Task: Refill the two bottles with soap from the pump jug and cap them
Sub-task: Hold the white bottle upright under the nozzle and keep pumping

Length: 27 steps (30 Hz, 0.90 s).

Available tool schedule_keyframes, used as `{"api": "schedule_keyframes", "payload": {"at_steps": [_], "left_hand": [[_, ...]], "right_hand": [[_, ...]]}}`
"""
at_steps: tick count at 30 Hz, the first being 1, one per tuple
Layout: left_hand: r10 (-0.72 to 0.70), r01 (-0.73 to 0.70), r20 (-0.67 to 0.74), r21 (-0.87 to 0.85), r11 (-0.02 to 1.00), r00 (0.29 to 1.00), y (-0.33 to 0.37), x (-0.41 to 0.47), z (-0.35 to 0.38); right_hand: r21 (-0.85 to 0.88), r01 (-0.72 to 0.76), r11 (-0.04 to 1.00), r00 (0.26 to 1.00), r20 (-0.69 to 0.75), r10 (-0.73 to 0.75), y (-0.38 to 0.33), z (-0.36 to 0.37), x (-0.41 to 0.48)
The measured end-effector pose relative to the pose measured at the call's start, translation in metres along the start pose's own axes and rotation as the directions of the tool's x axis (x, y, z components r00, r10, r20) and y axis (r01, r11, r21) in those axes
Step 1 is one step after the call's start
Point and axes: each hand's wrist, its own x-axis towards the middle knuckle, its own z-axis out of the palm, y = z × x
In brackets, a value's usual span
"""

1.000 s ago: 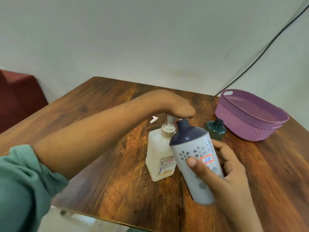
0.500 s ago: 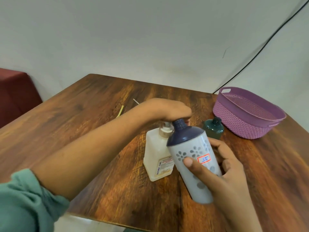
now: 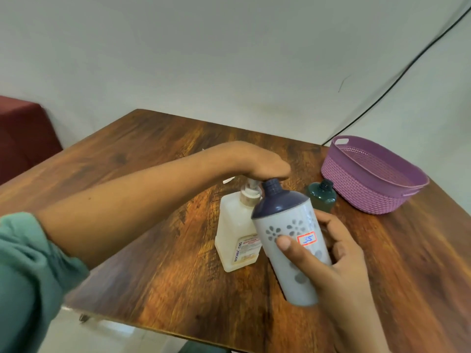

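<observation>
The right hand (image 3: 339,266) curls thumb and fingers round the tilted white bottle (image 3: 288,240), its open neck beside the pump jug (image 3: 237,238), under the left hand (image 3: 254,161) pressing flat-fingered.

Colours and patterns on my tabletop (image 3: 178,250)

The tabletop is warm brown wood grain with dark streaks and orange patches. My tall bottle (image 3: 285,220) has a pale grey-white body dotted with grey flowers, a dark navy top, and a white sticker (image 3: 307,238) edged in red with blue writing. The jug (image 3: 235,225) is milky cream with a white pump, a tan collar and a white label printed in orange. The small bottle (image 3: 321,197) is dark green. The basket (image 3: 369,192) is purple with a woven texture. My sleeve (image 3: 28,263) is soft teal, the wall (image 3: 204,59) pale grey, the cable (image 3: 397,80) black.
</observation>
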Motion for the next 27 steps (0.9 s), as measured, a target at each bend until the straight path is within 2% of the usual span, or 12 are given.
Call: {"api": "schedule_keyframes", "payload": {"at_steps": [3, 6, 11, 15, 16, 20, 24, 27], "left_hand": [[-0.104, 0.095, -0.038, -0.185, 0.978, 0.994, 0.009, -0.002, -0.01], [-0.078, 0.054, -0.074, -0.282, 0.958, 0.994, 0.011, -0.011, -0.002], [-0.033, 0.023, -0.06, -0.166, 0.986, 0.998, 0.009, -0.014, 0.002], [-0.111, 0.071, -0.189, -0.205, 0.976, 0.976, 0.008, -0.012, -0.005], [-0.094, 0.055, -0.206, -0.189, 0.98, 0.974, 0.007, -0.012, -0.002], [-0.024, 0.015, -0.064, -0.143, 0.99, 0.998, 0.006, -0.01, 0.007], [-0.078, 0.057, -0.098, -0.199, 0.978, 0.992, 0.007, -0.008, -0.008], [-0.016, 0.0, -0.079, -0.204, 0.979, 0.997, 0.009, -0.009, -0.003]], "right_hand": [[0.013, 0.006, 1.0, 1.0, -0.007, -0.006, -0.001, -0.001, 0.0], [0.0, 0.0, 1.0, 1.0, 0.004, 0.0, 0.001, 0.0, 0.0], [0.005, 0.001, 1.0, 1.0, 0.002, -0.001, 0.001, 0.0, 0.001], [0.03, 0.009, 1.0, 1.0, -0.003, -0.009, -0.001, 0.001, 0.001], [0.027, 0.006, 1.0, 1.0, 0.0, -0.006, -0.001, 0.002, 0.001], [0.012, -0.003, 1.0, 1.0, 0.003, 0.003, 0.003, 0.002, 0.001], [0.031, 0.0, 1.0, 1.0, 0.002, 0.0, 0.001, 0.001, 0.001], [0.032, -0.002, 0.999, 1.0, 0.012, 0.001, 0.002, 0.0, 0.001]]}}
